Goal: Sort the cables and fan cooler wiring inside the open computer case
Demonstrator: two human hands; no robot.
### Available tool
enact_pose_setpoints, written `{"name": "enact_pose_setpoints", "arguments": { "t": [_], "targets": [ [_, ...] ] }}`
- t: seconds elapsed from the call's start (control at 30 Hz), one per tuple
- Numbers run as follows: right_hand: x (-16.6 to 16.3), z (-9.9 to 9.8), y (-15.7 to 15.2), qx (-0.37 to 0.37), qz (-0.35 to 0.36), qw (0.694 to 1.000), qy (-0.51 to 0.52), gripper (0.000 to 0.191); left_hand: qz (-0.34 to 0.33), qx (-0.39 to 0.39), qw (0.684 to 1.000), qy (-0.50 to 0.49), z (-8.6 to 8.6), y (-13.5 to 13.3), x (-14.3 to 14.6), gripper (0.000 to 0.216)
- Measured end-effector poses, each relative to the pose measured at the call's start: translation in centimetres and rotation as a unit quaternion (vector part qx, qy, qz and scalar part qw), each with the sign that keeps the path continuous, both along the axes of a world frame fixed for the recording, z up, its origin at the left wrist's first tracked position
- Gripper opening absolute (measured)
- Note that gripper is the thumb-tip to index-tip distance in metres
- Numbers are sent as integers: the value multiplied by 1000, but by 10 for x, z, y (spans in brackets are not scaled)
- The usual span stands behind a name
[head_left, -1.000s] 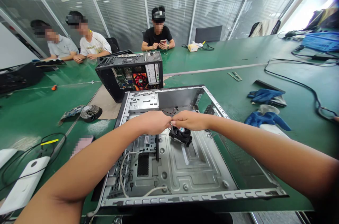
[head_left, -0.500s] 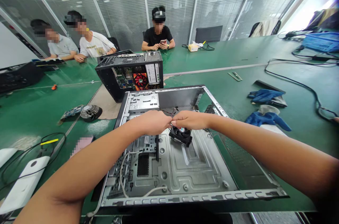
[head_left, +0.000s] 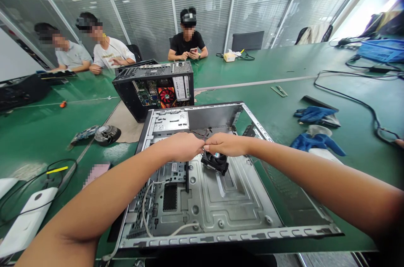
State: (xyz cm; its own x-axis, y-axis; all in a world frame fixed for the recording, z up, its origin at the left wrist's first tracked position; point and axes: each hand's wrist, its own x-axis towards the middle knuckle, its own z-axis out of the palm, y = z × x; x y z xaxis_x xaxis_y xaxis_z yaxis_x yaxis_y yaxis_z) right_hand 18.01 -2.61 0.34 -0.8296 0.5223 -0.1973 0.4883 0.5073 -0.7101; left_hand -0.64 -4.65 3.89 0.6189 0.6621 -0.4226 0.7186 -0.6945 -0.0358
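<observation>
An open computer case (head_left: 221, 233) lies on its side in front of me, its bare metal floor facing up. A black cooling fan (head_left: 214, 164) rests tilted inside it, just below my fingers. My left hand (head_left: 184, 147) and my right hand (head_left: 229, 145) meet fingertip to fingertip above the fan, both closed in a pinch. Thin dark wires of the fan cable (head_left: 198, 134) show right behind the fingertips; the exact spot they grip is mostly hidden. A pale cable (head_left: 145, 208) lies along the case's left side.
A second computer tower (head_left: 135, 94) with a red fan stands behind the case. On the green table (head_left: 240, 73) lie a round cooler (head_left: 107, 134), a white power strip (head_left: 30, 220), memory sticks (head_left: 279, 91) and blue gloves (head_left: 315, 140). Three people sit across the table.
My hands stay pinched together in nearly the same place, with only a very slight shift of the right hand. Across the table, one person in white has raised a hand.
</observation>
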Motion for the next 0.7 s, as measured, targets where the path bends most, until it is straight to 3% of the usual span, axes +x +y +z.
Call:
{"name": "enact_pose_setpoints", "arguments": {
  "t": [0.17, 0.33, 0.57, 0.7],
  "targets": [
    [2, -1, 0, -101, -32, 994, 22, 41, -8, 11, 1000, -12, -1, 0, -2, 38],
    [2, -3, 1, -140, -46, 989, 27, 43, -16, 20, 1000, -6, 1, -1, -3, 38],
    [-1, -4, 1, -16, -47, 998, 36, 36, -9, 19, 1000, -4, 1, 2, -2, 37],
    [-2, -4, 0, -8, -41, 999, 29, 34, -6, 13, 1000, -2, -1, 3, -2, 37]
  ]
}}
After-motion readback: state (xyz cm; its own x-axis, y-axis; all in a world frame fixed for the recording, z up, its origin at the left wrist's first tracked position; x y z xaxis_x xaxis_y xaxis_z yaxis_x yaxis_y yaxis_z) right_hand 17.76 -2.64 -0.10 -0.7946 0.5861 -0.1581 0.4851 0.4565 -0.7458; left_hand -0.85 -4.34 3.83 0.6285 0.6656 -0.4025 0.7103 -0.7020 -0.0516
